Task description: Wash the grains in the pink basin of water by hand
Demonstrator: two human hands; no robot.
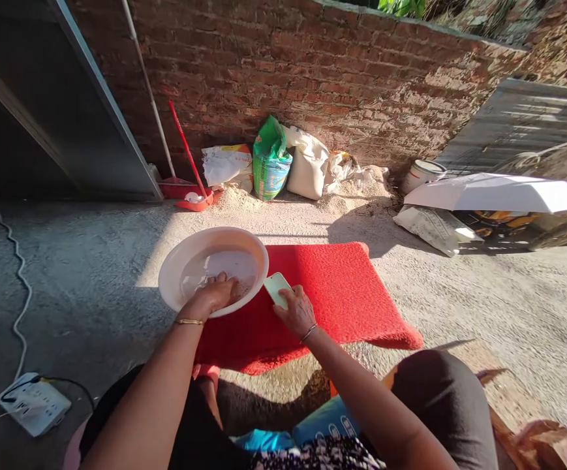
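Note:
A round white basin (173,251) holding clear water sits on the left end of a red, fuzzy cloth (342,281). My left hand (217,292) dips into the basin from its near side, fingers bent loosely and partly under the water; I see nothing held in them. In my right hand (297,312) is a flat, pale green rectangular object (276,287) with rounded corners, gripped by its near end just above the cloth, right of the basin. Its underside is hidden.
Along the brick wall (342,72) stand several sacks, including a green one (271,160), beside a red dustpan (195,202). A white umbrella (498,190) lies at the right. A power strip (36,403) with cords is on the floor at the left.

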